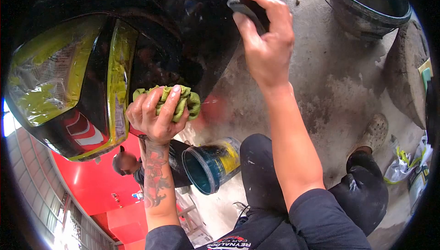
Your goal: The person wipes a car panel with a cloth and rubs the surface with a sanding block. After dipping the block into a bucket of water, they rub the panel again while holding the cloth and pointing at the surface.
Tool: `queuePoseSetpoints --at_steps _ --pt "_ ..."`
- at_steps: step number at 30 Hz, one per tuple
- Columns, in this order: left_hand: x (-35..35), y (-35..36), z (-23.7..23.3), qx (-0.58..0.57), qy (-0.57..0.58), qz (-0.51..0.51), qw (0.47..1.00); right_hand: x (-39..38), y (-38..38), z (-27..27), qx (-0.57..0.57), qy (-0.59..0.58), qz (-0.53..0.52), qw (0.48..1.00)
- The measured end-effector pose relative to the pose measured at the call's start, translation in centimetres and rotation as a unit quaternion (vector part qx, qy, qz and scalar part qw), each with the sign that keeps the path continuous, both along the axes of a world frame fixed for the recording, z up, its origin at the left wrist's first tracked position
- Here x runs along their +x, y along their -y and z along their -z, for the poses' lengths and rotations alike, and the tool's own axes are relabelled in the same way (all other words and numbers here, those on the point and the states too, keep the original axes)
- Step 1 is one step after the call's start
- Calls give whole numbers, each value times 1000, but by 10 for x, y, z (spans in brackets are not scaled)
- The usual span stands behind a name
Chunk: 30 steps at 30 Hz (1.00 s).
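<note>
Layout relative to the body panel [183, 34]: the lamp [55, 76] sits at its left end. The left hand [156, 112], with a cloth [183, 101] in it, lies against its lower edge. The right hand [266, 43], with a pad [243, 2] in it, lies on its right part. The tin [211, 165] stands on the floor [330, 80] below the panel, and the tub [366, 2] stands well to its right.
</note>
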<state>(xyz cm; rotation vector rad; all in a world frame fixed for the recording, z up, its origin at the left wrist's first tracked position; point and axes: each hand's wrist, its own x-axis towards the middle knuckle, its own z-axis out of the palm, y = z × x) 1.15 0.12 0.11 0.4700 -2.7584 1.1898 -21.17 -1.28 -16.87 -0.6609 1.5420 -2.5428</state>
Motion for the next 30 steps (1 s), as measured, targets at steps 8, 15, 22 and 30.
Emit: queuePoseSetpoints --at_steps 8,15,22,30 --pt "2 -1 0 -3 -2 -12 1000 14 -32 1 74 -133 -122 981" --pt "2 -4 -1 13 12 -21 1000 11 -38 -33 138 -200 -117 963" --pt "-1 -4 1 3 0 -19 1000 7 -47 -45 165 -251 -136 944" --pt "0 -6 -1 11 13 -29 999 14 -50 -22 149 -231 -139 951"
